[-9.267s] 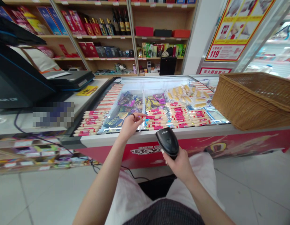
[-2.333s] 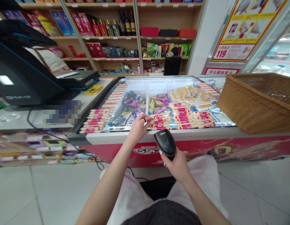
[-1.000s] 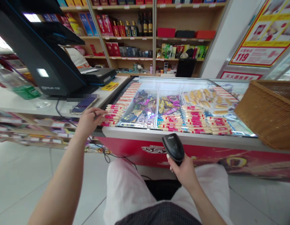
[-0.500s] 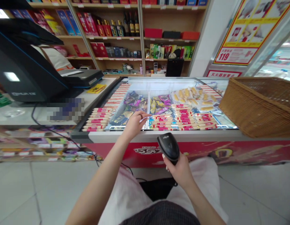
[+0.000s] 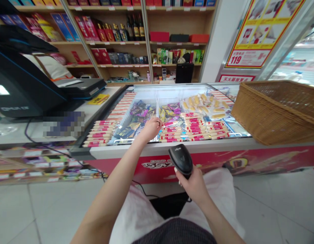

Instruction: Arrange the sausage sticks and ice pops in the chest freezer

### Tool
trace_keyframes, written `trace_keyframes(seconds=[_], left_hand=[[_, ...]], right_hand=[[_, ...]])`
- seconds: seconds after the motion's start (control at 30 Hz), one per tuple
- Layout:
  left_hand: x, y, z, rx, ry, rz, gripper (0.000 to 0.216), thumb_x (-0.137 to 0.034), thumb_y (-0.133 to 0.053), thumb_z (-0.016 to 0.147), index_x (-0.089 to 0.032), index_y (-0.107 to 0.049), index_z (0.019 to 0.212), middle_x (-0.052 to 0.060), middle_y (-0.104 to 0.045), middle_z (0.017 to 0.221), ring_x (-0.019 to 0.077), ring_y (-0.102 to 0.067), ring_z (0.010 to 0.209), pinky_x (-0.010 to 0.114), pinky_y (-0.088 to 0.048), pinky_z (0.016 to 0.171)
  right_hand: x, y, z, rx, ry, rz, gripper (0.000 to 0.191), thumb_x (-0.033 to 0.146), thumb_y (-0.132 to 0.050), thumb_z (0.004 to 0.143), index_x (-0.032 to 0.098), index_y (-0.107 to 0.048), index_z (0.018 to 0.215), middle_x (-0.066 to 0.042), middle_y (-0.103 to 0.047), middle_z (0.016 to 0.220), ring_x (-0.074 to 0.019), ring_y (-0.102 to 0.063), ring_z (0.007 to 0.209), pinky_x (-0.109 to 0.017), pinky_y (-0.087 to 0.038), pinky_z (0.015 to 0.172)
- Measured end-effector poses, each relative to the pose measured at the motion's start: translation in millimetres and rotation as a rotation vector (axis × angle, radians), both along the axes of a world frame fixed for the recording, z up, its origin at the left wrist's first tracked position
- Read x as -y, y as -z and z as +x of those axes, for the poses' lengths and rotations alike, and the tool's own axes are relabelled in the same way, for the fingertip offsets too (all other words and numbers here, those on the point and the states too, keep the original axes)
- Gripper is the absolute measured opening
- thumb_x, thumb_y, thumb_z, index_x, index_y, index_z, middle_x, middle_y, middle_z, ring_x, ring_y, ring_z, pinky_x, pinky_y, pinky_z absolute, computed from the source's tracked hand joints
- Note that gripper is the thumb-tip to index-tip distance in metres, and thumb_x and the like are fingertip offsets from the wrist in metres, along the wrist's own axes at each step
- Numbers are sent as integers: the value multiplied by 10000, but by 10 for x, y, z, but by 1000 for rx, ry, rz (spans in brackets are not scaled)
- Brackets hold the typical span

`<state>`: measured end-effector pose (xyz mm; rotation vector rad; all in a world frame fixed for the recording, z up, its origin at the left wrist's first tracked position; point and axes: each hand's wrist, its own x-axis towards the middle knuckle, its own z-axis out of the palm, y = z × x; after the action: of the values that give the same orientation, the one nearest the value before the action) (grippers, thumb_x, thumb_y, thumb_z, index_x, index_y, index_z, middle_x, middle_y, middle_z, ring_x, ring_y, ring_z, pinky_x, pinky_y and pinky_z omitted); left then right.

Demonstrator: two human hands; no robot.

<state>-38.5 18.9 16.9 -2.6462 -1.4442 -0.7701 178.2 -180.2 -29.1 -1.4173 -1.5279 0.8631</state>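
My right hand [image 5: 195,184] is wrapped round the handle of a black barcode scanner [image 5: 181,158], held in front of the freezer's red side. My left hand [image 5: 152,128], with a dark ring on one finger, is over the glass top of the chest freezer [image 5: 128,145]. Its fingers are closed at the left end of a wrapped sausage [image 5: 171,124] with a red label, which lies slightly tilted above a row of similar sausages [image 5: 170,135]. The fingertips are partly hidden behind the hand. More sausages [image 5: 194,126] lie in stacks to the right.
A brown wicker basket [image 5: 268,115] stands on the freezer's right. At left are another sausage stack [image 5: 98,133] and a counter with a black checkout machine [image 5: 27,78]. A cable [image 5: 62,154] hangs below the counter. Bagged yellow food [image 5: 206,105] lies toward the back. Stocked shelves stand behind.
My left hand has moved slightly right and closed on the end of a sausage, which now tilts. The scanner stays in my right hand. The view has shifted a little.
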Motion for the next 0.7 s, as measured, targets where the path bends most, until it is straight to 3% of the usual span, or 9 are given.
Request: trace_keyframes(seconds=[0.23, 0.4, 0.7], left_hand=[[22, 20, 14, 8, -11, -6, 327, -218, -479, 965, -164, -675, 708, 135, -668, 983, 274, -625, 997, 430, -510, 939], [39, 50, -14, 97, -22, -8, 290, -203, -486, 963, -161, -677, 749, 111, -646, 938, 247, -633, 962, 397, -518, 916], [543, 58, -137, 300, -6, 1, 324, -272, -442, 1016, -144, -681, 1193, 93, -632, 1016, 204, -640, 975, 342, -512, 915]], right_hand=[[6, -21, -32, 0, -2, 12, 269, 390, -660, 843, 151, -721, 949, -67, -718, 568, -261, -720, 541, -298, -549, 561], [21, -31, -34, 6, -1, 11, 273, 401, -662, 843, 150, -721, 933, -71, -719, 569, -266, -728, 557, -297, -550, 560], [-69, -60, -1, 4, 22, 24, 299, 423, -665, 835, 147, -718, 936, -93, -739, 619, -292, -752, 637, -307, -555, 581]])
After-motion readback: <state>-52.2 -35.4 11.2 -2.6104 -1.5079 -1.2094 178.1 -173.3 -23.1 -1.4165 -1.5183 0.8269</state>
